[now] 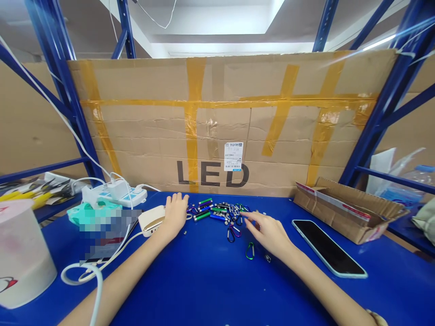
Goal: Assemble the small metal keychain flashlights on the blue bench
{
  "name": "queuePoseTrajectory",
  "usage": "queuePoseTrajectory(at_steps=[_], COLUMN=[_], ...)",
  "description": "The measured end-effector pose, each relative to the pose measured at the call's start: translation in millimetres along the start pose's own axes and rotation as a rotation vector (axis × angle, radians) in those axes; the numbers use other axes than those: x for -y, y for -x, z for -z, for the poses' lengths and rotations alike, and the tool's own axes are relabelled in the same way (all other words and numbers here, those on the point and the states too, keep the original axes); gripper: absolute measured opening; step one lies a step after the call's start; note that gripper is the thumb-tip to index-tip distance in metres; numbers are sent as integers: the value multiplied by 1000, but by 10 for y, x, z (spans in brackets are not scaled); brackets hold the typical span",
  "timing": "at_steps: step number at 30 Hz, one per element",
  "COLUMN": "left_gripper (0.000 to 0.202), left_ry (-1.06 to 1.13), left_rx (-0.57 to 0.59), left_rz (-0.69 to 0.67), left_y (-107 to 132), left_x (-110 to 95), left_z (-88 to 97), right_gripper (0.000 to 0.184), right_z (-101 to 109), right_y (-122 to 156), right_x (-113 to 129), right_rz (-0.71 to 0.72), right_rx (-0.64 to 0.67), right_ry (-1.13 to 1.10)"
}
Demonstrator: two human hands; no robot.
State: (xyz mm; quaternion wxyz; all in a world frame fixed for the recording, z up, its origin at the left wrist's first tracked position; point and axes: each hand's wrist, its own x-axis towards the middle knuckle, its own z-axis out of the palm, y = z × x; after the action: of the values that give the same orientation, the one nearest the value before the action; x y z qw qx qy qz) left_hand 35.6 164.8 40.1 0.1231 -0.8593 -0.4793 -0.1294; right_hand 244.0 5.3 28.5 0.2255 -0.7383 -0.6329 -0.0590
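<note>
A pile of small keychain torches [217, 209] in green, blue and purple, with carabiner clips, lies on the blue table [204, 280] in front of a taped cardboard sheet. My left hand [175, 213] rests flat at the pile's left edge, fingers stretched out and together. My right hand [267, 230] reaches toward the pile's right side, fingers extended, index finger pointing at the clips. Neither hand holds anything. A green carabiner [250, 250] lies alone near my right wrist, and a purple one [233, 232] lies just left of my right hand.
A phone [328, 247] lies face up at the right, beside an open cardboard box [350, 210]. On the left are a white charger block [151, 220], a power strip [118, 194] with white cables, a teal cloth [91, 215] and a white tub [22, 253].
</note>
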Motion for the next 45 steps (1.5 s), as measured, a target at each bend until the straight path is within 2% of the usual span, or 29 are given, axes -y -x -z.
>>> queuePoseTrajectory(at_steps=[2,4,8,10,13,15,18,20,25,28,38,45], left_gripper=[28,30,27,24,23,24,20,17,17,13,16,12], left_ry=[83,148,147,134,145,224,405,459,369,340,386,299], left_rx=[-24,38,111,60,-80,-145,-169,-134,-8,23,114,143], left_rz=[-124,-217,-212,-207,-205,-198,-253,-349,-614,-700,-730,-720], left_y=[35,75,133,139,136,145,196,251,387,422,412,414], left_x=[-108,-212,-312,-313,-313,-334,-403,-462,-575,-594,-608,-623], left_z=[-9,-52,-197,-242,-239,-208,-164,-148,-118,-109,-126,-107], right_gripper=[31,28,20,18,18,19,25,30,39,43,40,32], right_z=[10,22,43,47,40,21,-36,-87,-187,-210,-210,-225], right_y=[-1,-2,-12,-13,-4,5,7,-1,-23,-29,-3,-33], right_x=[-8,-22,-48,-50,-57,-80,-147,-190,-182,-122,-75,-144], right_rz=[2,2,2,12,33,49,67,89,127,119,267,294], right_rx=[-16,-16,33,65,124,152,165,158,112,134,253,128], right_ry=[0,-13,-40,-41,-27,-18,-21,-15,36,25,-72,-26])
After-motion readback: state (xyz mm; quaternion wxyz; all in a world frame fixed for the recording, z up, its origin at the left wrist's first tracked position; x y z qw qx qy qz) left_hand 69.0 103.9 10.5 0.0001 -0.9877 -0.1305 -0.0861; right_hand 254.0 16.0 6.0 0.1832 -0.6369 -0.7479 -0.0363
